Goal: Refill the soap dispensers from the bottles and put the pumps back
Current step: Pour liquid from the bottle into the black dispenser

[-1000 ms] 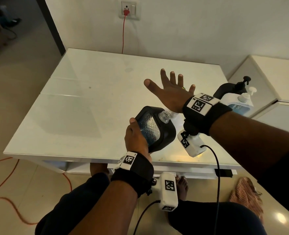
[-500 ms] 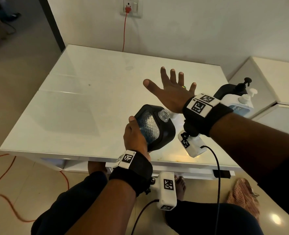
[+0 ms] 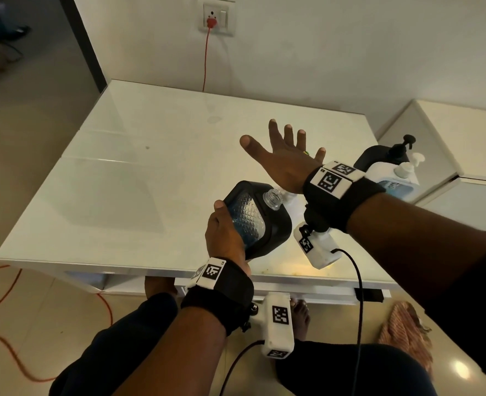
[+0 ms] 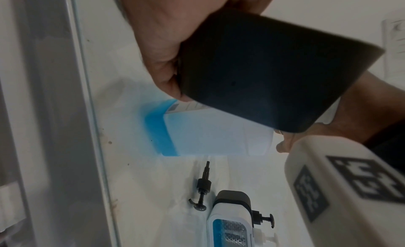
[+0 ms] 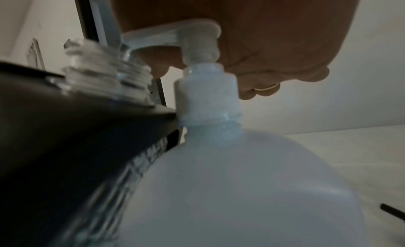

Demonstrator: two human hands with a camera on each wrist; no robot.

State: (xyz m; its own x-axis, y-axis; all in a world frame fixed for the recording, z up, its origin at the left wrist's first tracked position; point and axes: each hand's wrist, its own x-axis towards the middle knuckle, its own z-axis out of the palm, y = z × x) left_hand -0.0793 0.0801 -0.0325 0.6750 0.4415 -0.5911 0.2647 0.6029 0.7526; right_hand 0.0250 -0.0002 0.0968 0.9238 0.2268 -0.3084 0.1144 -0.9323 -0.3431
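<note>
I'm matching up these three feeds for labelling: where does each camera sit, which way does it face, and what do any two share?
Head: on the head, facing forward and down at the table; both forearms, left hand, right hand.
Left wrist: faces along the left hand gripping the black dispenser.
Right wrist: faces along the right palm on the white pump.
Shared: all three show the black dispenser.
</note>
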